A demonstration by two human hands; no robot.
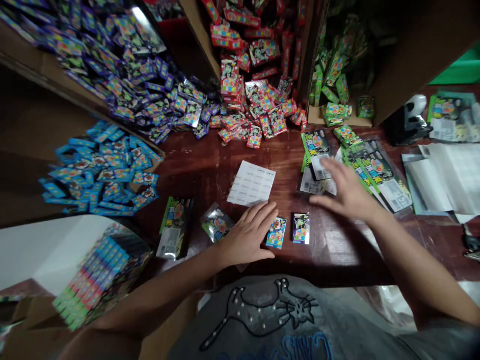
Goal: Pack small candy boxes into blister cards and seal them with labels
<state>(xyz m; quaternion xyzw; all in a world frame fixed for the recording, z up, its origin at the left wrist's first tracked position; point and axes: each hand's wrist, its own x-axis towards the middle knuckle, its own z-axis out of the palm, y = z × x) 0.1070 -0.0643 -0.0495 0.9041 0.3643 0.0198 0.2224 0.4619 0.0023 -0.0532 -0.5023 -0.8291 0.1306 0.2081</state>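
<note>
My left hand (pixel 249 235) lies palm down with its fingers stretched out, beside a small blue box (pixel 276 233) on the dark wooden table. To the right of that box is a small purple box (pixel 301 228). My right hand (pixel 347 192) hovers with fingers apart near green-and-black packets (pixel 318 150), holding nothing that I can make out. A white sticker sheet (pixel 253 183) lies above my left hand. One clear packet (pixel 217 223) sits left of my left hand, and another green-and-black packet (pixel 172 227) is farther left.
Piles of purple boxes (pixel 150 95), red boxes (pixel 262 100), blue boxes (pixel 108 172) and green boxes (pixel 335 75) line the back and left. More green packets (pixel 378 172), clear plastic sleeves (pixel 446 175) and a black-and-white device (pixel 410 120) are at the right.
</note>
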